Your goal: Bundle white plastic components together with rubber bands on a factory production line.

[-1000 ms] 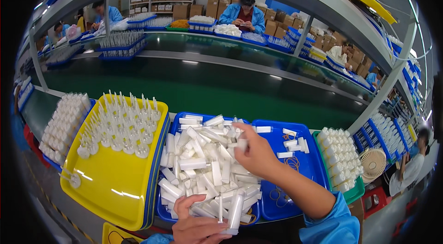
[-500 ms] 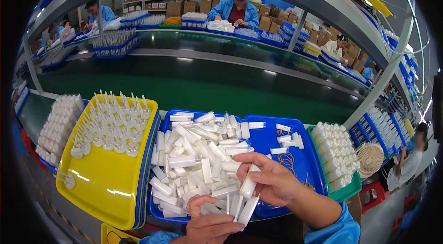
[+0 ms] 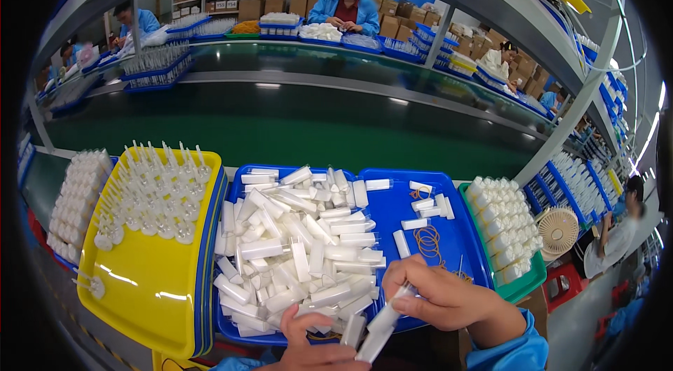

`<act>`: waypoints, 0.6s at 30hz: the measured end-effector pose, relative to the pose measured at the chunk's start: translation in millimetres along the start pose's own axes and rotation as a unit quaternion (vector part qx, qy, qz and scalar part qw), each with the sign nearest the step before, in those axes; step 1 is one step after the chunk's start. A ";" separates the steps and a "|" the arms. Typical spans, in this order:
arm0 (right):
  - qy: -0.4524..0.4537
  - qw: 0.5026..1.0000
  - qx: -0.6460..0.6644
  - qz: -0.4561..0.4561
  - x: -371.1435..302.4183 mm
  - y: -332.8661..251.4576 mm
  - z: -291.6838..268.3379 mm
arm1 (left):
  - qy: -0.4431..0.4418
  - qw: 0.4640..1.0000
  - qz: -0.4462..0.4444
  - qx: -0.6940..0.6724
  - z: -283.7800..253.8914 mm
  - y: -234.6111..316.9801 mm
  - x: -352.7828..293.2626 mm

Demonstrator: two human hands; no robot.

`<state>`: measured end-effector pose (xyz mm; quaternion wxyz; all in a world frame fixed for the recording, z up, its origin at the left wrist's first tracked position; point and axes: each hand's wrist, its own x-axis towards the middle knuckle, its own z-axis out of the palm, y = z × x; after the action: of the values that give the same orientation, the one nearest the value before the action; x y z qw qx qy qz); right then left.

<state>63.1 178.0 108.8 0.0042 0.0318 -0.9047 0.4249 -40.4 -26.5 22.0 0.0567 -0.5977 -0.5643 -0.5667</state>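
White oblong pieces [image 3: 301, 262] fill most of the left blue tray [image 3: 225, 322] in a jumbled heap, so much seems left to handle. At nine o'clock from it, stemmed white parts [image 3: 144, 196] stand in rows in the far half of the yellow tray [image 3: 158, 259]. At three, the right blue tray [image 3: 463, 227] bears only a few pieces; beyond it, the green tray [image 3: 526, 287] is packed in neat order. At five, the right hand [image 3: 438, 294] pinches a piece, while the left hand [image 3: 315, 353] seems to clasp others, though fingers and frame edge obscure how many. Each is slim, white and straight-sided, some with clear ends.
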 end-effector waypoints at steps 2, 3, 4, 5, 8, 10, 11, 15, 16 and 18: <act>-0.019 0.984 0.165 0.066 -1.9 -5.2 3.8 | 0.007 0.998 0.048 -0.051 -3.4 5.0 4.9; -0.028 0.964 0.246 0.099 -2.6 -6.2 6.2 | 0.000 0.998 0.041 -0.049 -3.0 2.5 3.3; -0.012 0.972 0.220 0.078 -1.1 -5.9 9.6 | -0.007 0.998 0.035 -0.047 -2.5 -0.8 -0.5; 0.004 0.980 0.193 0.055 1.6 -6.2 13.5 | -0.014 0.998 0.029 -0.044 -2.4 -2.6 -2.4; -0.022 0.984 0.172 0.037 8.7 -11.1 12.7 | 0.024 0.998 -0.014 -0.050 -2.4 -0.6 -6.4; -0.043 0.992 0.115 0.022 16.0 -15.5 8.1 | 0.008 0.999 -0.012 -0.031 -7.7 -3.2 -8.2; -0.043 0.998 0.054 0.004 21.1 -17.6 3.7 | 0.001 1.000 -0.012 -0.021 -10.2 -4.0 -9.3; -0.064 0.998 0.003 -0.021 30.8 -16.6 2.0 | 0.025 0.999 -0.024 0.010 -16.3 -9.2 -6.6; -0.080 0.996 0.013 -0.025 35.9 -15.8 4.1 | 0.041 0.999 -0.026 0.025 -17.6 -9.5 -5.2; -0.109 0.993 0.044 -0.017 41.9 -11.7 14.7 | 0.052 0.997 -0.055 0.032 -16.8 -12.2 -3.0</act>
<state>22.3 157.0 109.9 -0.0886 0.0933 -0.8796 0.4579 -58.8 -35.9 18.6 0.0733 -0.5334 -0.6104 -0.5809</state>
